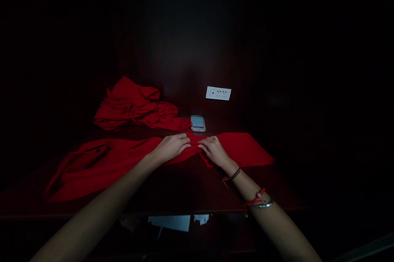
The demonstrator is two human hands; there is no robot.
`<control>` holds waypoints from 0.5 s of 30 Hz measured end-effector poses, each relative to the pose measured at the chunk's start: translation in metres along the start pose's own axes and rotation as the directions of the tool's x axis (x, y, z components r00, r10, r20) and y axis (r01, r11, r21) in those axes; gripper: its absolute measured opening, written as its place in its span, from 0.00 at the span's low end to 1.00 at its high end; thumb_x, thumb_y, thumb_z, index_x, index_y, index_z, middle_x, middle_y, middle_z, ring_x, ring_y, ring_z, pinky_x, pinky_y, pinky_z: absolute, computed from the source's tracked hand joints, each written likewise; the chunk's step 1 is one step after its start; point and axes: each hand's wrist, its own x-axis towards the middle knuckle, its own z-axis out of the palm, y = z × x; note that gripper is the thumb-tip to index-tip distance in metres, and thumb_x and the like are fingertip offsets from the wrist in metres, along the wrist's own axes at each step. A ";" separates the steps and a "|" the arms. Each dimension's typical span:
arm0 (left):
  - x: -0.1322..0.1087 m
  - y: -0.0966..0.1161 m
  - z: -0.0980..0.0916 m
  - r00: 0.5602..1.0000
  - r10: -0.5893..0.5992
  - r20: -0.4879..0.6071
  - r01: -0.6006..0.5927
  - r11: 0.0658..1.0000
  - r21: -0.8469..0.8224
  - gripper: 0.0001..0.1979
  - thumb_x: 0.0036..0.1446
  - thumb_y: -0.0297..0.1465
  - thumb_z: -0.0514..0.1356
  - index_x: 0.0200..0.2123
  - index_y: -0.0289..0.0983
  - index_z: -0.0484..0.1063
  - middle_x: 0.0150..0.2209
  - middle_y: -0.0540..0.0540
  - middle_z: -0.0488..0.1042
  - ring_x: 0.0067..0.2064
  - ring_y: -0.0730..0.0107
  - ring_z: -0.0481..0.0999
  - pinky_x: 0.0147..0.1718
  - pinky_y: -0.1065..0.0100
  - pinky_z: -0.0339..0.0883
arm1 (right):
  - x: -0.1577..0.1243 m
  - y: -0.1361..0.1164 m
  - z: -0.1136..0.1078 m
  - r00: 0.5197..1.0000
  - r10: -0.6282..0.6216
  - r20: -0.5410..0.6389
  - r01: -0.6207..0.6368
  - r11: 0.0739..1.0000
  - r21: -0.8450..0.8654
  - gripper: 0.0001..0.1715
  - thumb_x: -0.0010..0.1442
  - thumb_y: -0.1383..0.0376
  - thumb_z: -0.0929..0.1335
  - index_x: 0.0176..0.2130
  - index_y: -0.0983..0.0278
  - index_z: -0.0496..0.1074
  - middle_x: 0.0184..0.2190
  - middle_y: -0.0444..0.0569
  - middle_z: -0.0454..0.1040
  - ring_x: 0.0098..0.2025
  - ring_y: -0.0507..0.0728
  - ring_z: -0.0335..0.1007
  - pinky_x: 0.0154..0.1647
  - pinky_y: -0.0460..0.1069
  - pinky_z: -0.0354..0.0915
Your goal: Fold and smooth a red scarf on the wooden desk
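In the head view, the left hand (172, 147) and right hand (214, 151) pinch gathered red cloth (123, 157) with curled fingers. It lies across the counter (191, 188), one end nearing the front edge. Toward the back edge, a fringed red pile (132, 104) reaches a phone (198, 123).

On dark tabletop (191, 192): red cloth (132, 155); fringed red bundle (132, 106); phone (198, 124)

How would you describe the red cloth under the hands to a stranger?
On the dark table, look nearer than the phone. There a red cloth spreads sideways, the left hand and right hand on its narrow middle. Unlike the heaped fringed pile behind, it lies stretched out, with no fringe showing.
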 end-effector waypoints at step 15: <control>0.000 -0.010 -0.007 0.996 -0.084 0.007 0.083 0.994 0.069 0.14 0.58 0.37 0.42 0.34 0.37 0.64 0.33 0.48 0.67 0.32 0.72 0.68 0.28 0.73 0.59 | 0.001 0.002 0.000 0.995 0.074 -0.069 -0.063 0.987 0.151 0.12 0.54 0.62 0.62 0.38 0.65 0.67 0.35 0.49 0.71 0.36 0.52 0.64 0.39 0.46 0.55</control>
